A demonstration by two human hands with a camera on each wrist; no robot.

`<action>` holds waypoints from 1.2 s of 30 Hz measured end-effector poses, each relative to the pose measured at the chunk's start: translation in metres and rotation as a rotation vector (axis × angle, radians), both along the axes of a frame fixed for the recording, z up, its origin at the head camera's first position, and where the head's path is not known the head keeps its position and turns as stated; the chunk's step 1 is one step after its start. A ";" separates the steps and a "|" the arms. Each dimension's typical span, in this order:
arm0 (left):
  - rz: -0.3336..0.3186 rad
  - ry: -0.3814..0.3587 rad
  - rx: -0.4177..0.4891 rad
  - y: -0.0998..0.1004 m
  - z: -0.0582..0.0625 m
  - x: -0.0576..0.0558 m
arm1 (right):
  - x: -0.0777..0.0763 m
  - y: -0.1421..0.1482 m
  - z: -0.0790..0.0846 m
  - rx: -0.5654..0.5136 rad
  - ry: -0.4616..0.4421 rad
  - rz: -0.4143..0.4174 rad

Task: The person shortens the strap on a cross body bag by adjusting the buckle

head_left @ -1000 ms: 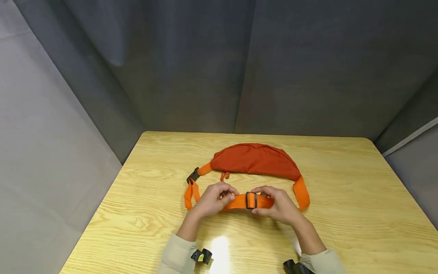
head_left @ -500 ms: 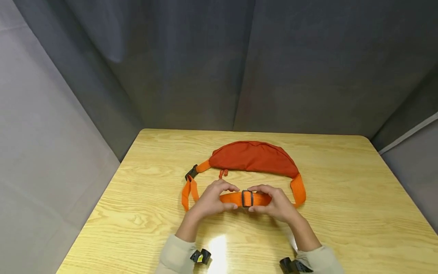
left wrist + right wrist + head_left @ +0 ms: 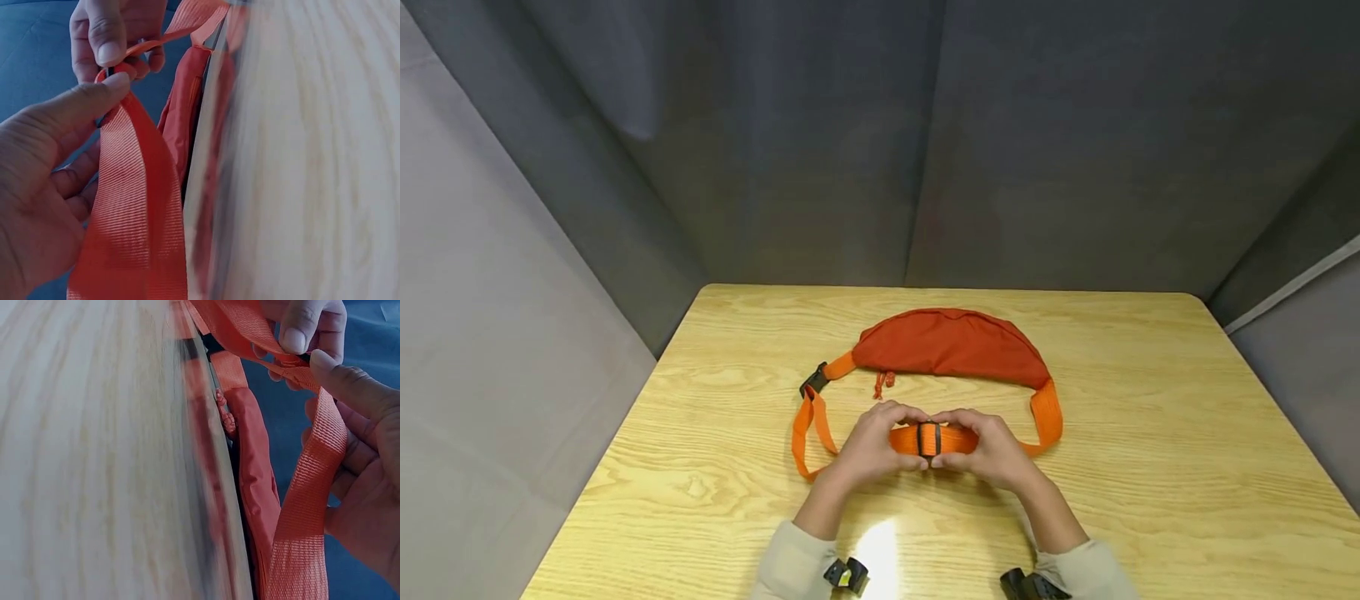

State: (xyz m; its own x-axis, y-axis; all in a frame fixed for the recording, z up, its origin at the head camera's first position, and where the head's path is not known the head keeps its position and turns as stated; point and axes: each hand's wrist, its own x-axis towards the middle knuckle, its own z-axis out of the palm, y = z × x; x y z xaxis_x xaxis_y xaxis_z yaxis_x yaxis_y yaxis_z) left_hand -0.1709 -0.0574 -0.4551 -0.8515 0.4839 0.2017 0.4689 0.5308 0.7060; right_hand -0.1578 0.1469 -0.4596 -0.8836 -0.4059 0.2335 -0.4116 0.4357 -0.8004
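An orange-red waist bag [image 3: 951, 343] lies on the table, its orange strap [image 3: 1047, 412] looping toward the person. Both hands meet at a black slide adjuster [image 3: 928, 439] on the strap's near stretch. My left hand [image 3: 874, 446] pinches the adjuster's left side, thumb at its lower edge and fingers at its upper edge. From the right, my right hand [image 3: 992, 450] pinches it the same way. In the left wrist view the webbing [image 3: 128, 206] hangs down past the left thumb. The right wrist view shows the strap raised off the table, with the thumb tips close together.
A black side-release buckle [image 3: 814, 380] joins the strap at the bag's left, with a loose strap loop [image 3: 801, 442] below it. A red zipper pull [image 3: 880, 383] hangs from the bag's lower edge. Grey curtains [image 3: 805, 150] stand behind the wooden table [image 3: 1150, 417].
My left hand has slid right along the strap until its fingertips reach the adjuster beside my right hand's. The hands and adjuster sit slightly farther left in view.
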 end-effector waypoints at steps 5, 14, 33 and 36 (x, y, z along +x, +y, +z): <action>0.011 0.041 0.013 -0.001 0.000 -0.001 | -0.002 0.005 0.005 0.032 0.009 -0.007; -0.005 0.061 0.070 -0.006 0.005 -0.005 | -0.004 0.023 0.007 -0.038 -0.034 0.009; -0.030 0.097 0.126 0.000 0.004 -0.001 | 0.006 0.008 0.030 -0.199 -0.194 -0.022; -0.039 0.095 0.146 0.002 0.004 -0.001 | 0.006 0.005 0.030 -0.214 -0.210 0.000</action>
